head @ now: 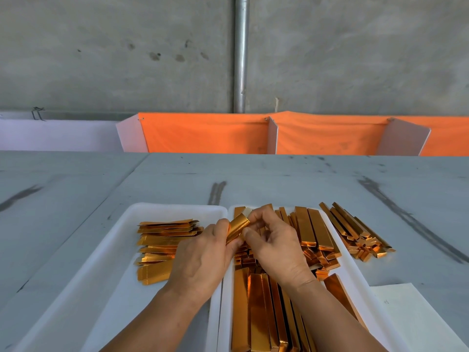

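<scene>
A shiny gold card strip (235,227) is held up between both hands above the seam of two white trays. My left hand (203,255) grips its lower end, fingers curled round it. My right hand (274,240) pinches its upper end with thumb and fingertips. The left tray (121,250) holds a stack of flat gold card blanks (160,250). The right tray (350,273) is filled with several folded long gold boxes (264,313), partly hidden by my hands and forearms.
More folded gold boxes (355,235) lie on the grey table (279,179) beside the right tray. A white paper sheet (416,316) lies at the near right. Orange cloth with white dividers (208,133) lines the table's far edge below a concrete wall.
</scene>
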